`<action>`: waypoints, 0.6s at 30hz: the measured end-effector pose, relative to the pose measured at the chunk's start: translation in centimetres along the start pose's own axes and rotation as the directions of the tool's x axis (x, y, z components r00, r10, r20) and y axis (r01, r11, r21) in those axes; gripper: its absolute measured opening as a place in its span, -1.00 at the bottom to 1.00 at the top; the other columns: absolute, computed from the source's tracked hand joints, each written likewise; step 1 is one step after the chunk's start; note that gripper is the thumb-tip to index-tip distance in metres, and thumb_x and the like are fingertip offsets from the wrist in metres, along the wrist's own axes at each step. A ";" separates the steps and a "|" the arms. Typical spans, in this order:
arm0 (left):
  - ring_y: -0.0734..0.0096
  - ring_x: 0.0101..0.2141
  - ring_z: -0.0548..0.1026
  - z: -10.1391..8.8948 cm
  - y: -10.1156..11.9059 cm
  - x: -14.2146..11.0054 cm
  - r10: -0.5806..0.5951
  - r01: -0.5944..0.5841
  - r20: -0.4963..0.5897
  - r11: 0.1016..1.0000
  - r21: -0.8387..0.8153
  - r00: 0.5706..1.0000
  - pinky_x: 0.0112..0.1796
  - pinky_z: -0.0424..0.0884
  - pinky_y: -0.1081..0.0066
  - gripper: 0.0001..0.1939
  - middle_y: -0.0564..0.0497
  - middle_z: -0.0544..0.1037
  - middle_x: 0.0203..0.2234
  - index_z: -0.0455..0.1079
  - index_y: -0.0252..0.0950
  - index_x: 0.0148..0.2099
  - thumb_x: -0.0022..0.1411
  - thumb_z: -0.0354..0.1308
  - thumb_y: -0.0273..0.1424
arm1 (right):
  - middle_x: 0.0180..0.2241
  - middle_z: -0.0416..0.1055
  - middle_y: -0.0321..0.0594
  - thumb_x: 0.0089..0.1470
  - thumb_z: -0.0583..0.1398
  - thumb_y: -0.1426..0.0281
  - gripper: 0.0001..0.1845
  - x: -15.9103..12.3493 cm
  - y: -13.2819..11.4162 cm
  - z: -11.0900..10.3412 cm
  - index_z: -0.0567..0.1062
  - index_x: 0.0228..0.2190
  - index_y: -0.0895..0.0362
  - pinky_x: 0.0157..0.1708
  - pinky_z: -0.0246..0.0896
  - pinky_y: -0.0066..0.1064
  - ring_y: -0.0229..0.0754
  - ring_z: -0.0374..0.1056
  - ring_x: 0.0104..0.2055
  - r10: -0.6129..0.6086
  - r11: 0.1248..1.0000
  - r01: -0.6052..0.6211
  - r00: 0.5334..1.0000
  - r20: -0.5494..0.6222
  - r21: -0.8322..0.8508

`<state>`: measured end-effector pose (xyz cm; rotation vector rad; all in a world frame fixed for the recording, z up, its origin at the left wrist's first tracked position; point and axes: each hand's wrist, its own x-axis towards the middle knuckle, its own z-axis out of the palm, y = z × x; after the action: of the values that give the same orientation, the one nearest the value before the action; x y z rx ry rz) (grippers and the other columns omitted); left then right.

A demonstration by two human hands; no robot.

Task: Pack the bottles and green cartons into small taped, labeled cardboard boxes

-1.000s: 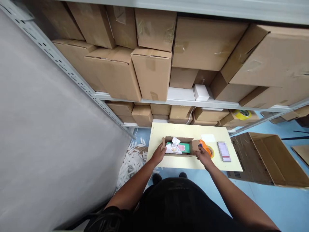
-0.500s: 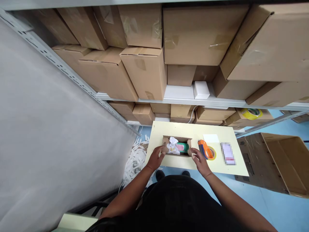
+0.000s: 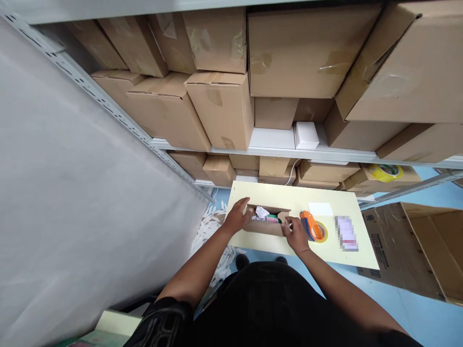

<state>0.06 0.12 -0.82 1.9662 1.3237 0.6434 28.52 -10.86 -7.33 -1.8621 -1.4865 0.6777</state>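
Observation:
A small cardboard box (image 3: 265, 227) stands on the pale yellow table with its top open. Inside lie a crumpled white paper wad (image 3: 261, 212) and a pink-and-green item (image 3: 274, 218), partly hidden by the raised front wall. At the box's left end is my left hand (image 3: 237, 215), fingers stretched out along its side. My right hand (image 3: 296, 233) has its fingers bent and closed on the right end, by the end flap. Just right of that hand lies an orange and blue tape dispenser (image 3: 310, 225) with a yellow tape roll.
White paper (image 3: 320, 208) and a blurred-out packet (image 3: 346, 233) lie on the table (image 3: 333, 255). Shelves of cartons (image 3: 220, 111) rise behind. A big open carton (image 3: 401, 250) stands at right; shredded paper (image 3: 213, 236) covers the floor at left.
The box's front wall now stands higher and hides more of the contents. My left hand has moved up along the left end, and my right hand has closed in on the right end.

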 end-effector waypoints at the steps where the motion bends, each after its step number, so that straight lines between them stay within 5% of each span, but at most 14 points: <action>1: 0.12 0.34 0.28 0.0 0.3 0.6 0.009 -0.009 0.051 1.000 0.005 0.999 0.36 0.17 0.11 -0.46 -0.15 0.38 0.33 0.31 -0.26 0.38 0.43 0.05 -0.24 | -0.06 0.41 -0.01 0.22 0.15 0.04 -0.54 0.2 0.2 0.3 0.46 -0.03 0.11 -0.03 0.39 -0.06 0.01 0.40 -0.16 0.010 1.000 -0.010 1.000 -0.014 -0.007; 6: 0.09 0.21 0.43 0.6 1.0 0.4 0.069 -0.074 0.148 0.997 0.026 0.987 0.29 0.30 0.08 -0.55 -0.14 0.56 0.15 0.45 -0.24 0.28 0.42 0.04 -0.32 | -0.07 0.36 0.01 0.12 0.23 0.03 -0.57 0.8 0.8 1.5 0.36 -0.13 0.07 -0.07 0.39 -0.06 0.04 0.36 -0.16 0.064 0.998 -0.065 0.995 -0.079 -0.011; 12: 0.10 0.31 0.33 2.0 -0.7 -3.2 0.159 -0.173 0.204 0.984 0.051 0.966 0.37 0.19 -0.01 -0.52 -0.11 0.47 0.25 0.44 -0.19 0.26 0.32 0.10 -0.41 | -0.17 0.36 -0.11 0.13 0.22 0.02 -0.58 0.4 0.7 1.4 0.29 -0.16 0.03 -0.22 0.36 -0.18 -0.05 0.33 -0.26 0.131 0.991 -0.132 0.990 -0.057 -0.002; 18: 0.03 0.33 0.28 2.5 -0.7 -2.3 0.197 -0.210 0.114 0.972 0.109 0.974 0.35 0.17 -0.06 -0.58 -0.19 0.44 0.26 0.45 -0.25 0.19 0.29 0.19 -0.38 | -0.10 0.36 -0.07 0.16 0.19 -0.03 -0.53 -0.2 0.4 0.9 0.30 -0.10 0.05 -0.19 0.37 -0.16 -0.04 0.36 -0.23 0.116 0.993 -0.115 0.991 -0.059 0.015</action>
<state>0.60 -2.47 -3.07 2.2225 1.1308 0.5611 28.07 -10.96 -8.17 -1.9547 -1.3426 0.6768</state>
